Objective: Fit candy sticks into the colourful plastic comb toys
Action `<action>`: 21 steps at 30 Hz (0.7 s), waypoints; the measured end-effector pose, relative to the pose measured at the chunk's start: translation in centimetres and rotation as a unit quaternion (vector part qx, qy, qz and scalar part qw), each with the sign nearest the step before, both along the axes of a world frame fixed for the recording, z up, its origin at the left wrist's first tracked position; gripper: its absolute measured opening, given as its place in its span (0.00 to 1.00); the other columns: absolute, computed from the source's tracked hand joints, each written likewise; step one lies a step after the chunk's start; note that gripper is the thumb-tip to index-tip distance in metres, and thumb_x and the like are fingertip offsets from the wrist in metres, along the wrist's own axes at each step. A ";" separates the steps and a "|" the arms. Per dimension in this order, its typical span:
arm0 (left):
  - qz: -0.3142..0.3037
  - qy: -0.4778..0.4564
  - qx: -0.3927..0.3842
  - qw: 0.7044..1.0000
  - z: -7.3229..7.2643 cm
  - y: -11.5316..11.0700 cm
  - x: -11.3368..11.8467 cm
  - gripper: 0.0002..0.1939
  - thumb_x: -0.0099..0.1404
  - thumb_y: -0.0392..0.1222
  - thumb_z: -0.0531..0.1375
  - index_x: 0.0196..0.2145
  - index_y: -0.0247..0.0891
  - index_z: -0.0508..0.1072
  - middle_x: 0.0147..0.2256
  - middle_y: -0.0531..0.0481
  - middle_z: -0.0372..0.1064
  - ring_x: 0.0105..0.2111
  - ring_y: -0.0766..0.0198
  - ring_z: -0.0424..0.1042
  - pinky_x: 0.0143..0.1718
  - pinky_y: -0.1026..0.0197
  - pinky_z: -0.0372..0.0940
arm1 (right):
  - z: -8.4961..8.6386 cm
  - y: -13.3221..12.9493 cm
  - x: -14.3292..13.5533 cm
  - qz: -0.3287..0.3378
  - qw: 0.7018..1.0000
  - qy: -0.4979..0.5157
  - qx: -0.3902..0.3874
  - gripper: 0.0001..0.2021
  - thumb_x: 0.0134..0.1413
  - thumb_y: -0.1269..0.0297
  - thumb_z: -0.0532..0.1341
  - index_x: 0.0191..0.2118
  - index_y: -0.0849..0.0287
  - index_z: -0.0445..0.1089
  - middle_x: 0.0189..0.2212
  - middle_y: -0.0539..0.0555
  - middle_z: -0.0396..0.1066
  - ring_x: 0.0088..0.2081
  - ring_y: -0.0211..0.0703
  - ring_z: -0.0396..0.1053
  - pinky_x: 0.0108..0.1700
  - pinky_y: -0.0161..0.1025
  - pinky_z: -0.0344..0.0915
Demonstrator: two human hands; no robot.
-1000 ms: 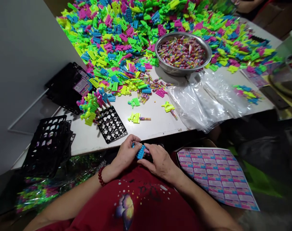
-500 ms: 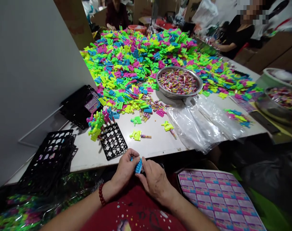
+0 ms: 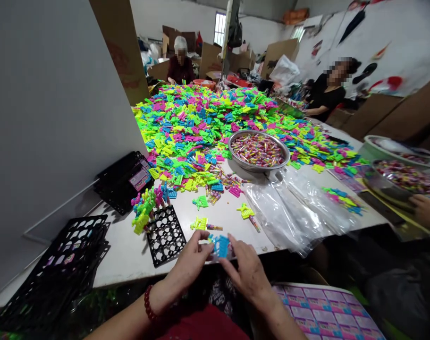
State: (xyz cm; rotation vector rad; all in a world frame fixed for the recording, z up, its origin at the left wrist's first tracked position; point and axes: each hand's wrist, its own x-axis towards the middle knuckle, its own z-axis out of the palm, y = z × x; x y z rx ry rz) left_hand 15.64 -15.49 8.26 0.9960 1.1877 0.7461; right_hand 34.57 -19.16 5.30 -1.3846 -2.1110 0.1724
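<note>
My left hand (image 3: 189, 257) pinches one end of a blue plastic toy (image 3: 221, 246) at the table's front edge. Fingers of my right hand (image 3: 248, 269) close on its other side, where a small part of a candy tube seems to show. Behind them lie a yellow toy (image 3: 199, 223) with a candy tube beside it, another yellow toy (image 3: 245, 211) with a tube, and a green toy (image 3: 200, 202). Left of my hands is a black grid tray (image 3: 165, 236), with several coloured toys (image 3: 144, 210) standing along its far left side.
A big heap of toys (image 3: 200, 118) covers the table's back. Near it are a metal bowl of candy tubes (image 3: 259, 151), clear bags (image 3: 292, 203) and stacked black trays (image 3: 69, 259). Two people sit beyond; another person's hand (image 3: 427, 210) shows at the right edge.
The view has tilted up, showing more of the room. Both my hands have moved forward to the table edge with the blue toy. Another person's hand shows more clearly at the right.
</note>
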 end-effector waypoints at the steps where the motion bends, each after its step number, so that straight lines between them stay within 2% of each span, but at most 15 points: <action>1: -0.007 0.028 0.011 1.000 0.1 0.7 -0.1 0.15 0.60 0.50 0.60 0.41 0.39 0.66 0.33 0.49 0.69 0.33 0.58 0.72 0.36 0.58 0.65 | -0.2 0.8 0.9 -0.027 0.999 -0.009 0.022 0.26 0.69 0.53 0.53 0.65 0.65 0.54 0.39 0.62 0.72 0.39 0.53 0.70 0.42 0.50 0.66; 3: -0.008 0.118 0.071 0.990 0.3 2.5 -0.4 0.09 0.63 0.46 0.57 0.36 0.39 0.68 0.31 0.49 0.69 0.32 0.59 0.71 0.35 0.59 0.64 | -0.7 2.7 2.7 -0.092 0.992 -0.051 0.070 0.27 0.68 0.50 0.54 0.62 0.66 0.59 0.39 0.63 0.72 0.41 0.57 0.69 0.46 0.55 0.63; 6: -0.011 0.302 0.193 0.933 0.2 6.0 -0.8 0.06 0.65 0.41 0.55 0.36 0.37 0.69 0.36 0.46 0.71 0.36 0.58 0.71 0.39 0.58 0.64 | -1.0 5.9 4.3 -0.167 0.973 -0.123 0.102 0.24 0.67 0.50 0.55 0.56 0.66 0.66 0.47 0.68 0.70 0.48 0.63 0.65 0.52 0.61 0.58; 8: -0.013 0.380 0.234 0.895 0.0 8.4 -0.8 0.08 0.66 0.39 0.54 0.40 0.36 0.70 0.41 0.42 0.71 0.42 0.55 0.70 0.45 0.56 0.63 | -0.8 8.1 4.0 -0.161 0.975 -0.126 0.091 0.20 0.68 0.55 0.55 0.54 0.65 0.68 0.50 0.67 0.69 0.50 0.61 0.64 0.53 0.57 0.58; 10: -0.013 0.409 0.247 0.878 -0.3 10.5 -0.6 0.09 0.66 0.37 0.54 0.43 0.34 0.69 0.44 0.38 0.69 0.48 0.52 0.68 0.51 0.54 0.60 | -0.6 10.4 2.6 -0.124 0.985 -0.113 0.048 0.16 0.69 0.60 0.54 0.54 0.64 0.68 0.48 0.65 0.70 0.49 0.56 0.64 0.52 0.50 0.60; 12: -0.016 0.416 0.251 0.874 -0.7 12.4 -0.2 0.11 0.64 0.35 0.57 0.45 0.33 0.69 0.47 0.36 0.68 0.52 0.49 0.64 0.55 0.52 0.56 | -0.5 12.9 0.6 -0.102 0.989 -0.108 -0.020 0.14 0.69 0.64 0.53 0.54 0.62 0.69 0.44 0.62 0.71 0.47 0.52 0.65 0.50 0.45 0.60; 14: -0.021 0.419 0.251 0.872 -1.2 13.9 0.2 0.15 0.60 0.35 0.61 0.45 0.33 0.69 0.48 0.36 0.67 0.54 0.47 0.62 0.56 0.51 0.54 | -0.6 15.1 -1.3 -0.117 0.985 -0.109 -0.071 0.13 0.69 0.64 0.53 0.53 0.60 0.70 0.41 0.60 0.71 0.45 0.52 0.65 0.49 0.44 0.60; 18: -0.015 0.402 0.232 0.886 -1.8 15.7 0.5 0.18 0.47 0.32 0.69 0.36 0.35 0.69 0.47 0.37 0.68 0.54 0.44 0.61 0.53 0.53 0.55 | -1.5 18.0 -3.4 -0.140 0.982 -0.092 -0.093 0.12 0.67 0.60 0.56 0.50 0.59 0.70 0.42 0.61 0.69 0.46 0.53 0.64 0.49 0.43 0.59; 21: 0.016 0.365 0.197 0.910 -2.0 16.2 0.0 0.20 0.41 0.29 0.68 0.32 0.37 0.67 0.38 0.42 0.69 0.47 0.46 0.66 0.46 0.55 0.58 | -2.1 18.6 -3.5 -0.141 0.982 -0.065 -0.103 0.11 0.64 0.67 0.56 0.50 0.60 0.69 0.44 0.61 0.69 0.47 0.52 0.63 0.49 0.43 0.59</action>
